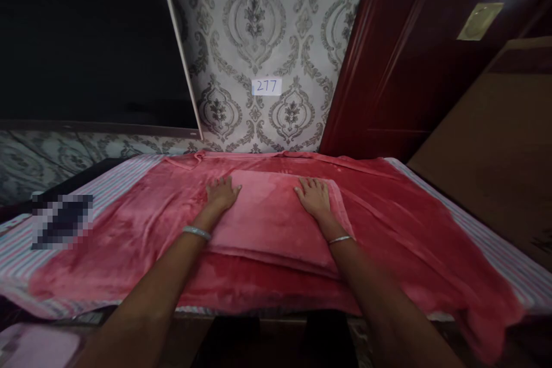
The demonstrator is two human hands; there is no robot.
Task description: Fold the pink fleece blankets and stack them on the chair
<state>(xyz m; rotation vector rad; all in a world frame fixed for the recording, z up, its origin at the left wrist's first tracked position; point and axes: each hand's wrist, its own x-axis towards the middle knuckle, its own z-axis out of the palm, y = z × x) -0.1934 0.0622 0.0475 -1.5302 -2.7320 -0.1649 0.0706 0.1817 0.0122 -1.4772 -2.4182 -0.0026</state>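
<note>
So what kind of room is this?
Probably a room at home, maybe a bedroom: patterned wallpaper, a dark TV, a red door, and a red blanket on a striped sheet.

Blanket (388, 224) showing plain rose-red, folded layer (267, 215) reading paler pink. Sheet (125, 175) running pink, blue, white stripes. Wallpaper (259, 11) carrying grey damask on pale ground. Door (409, 57) glowing dark maroon. Bangles (196, 232) glinting silver.

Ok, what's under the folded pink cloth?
Under the folded pink cloth lies the red blanket, on a striped sheet showing at both sides. Inside the folds is covered.
</note>
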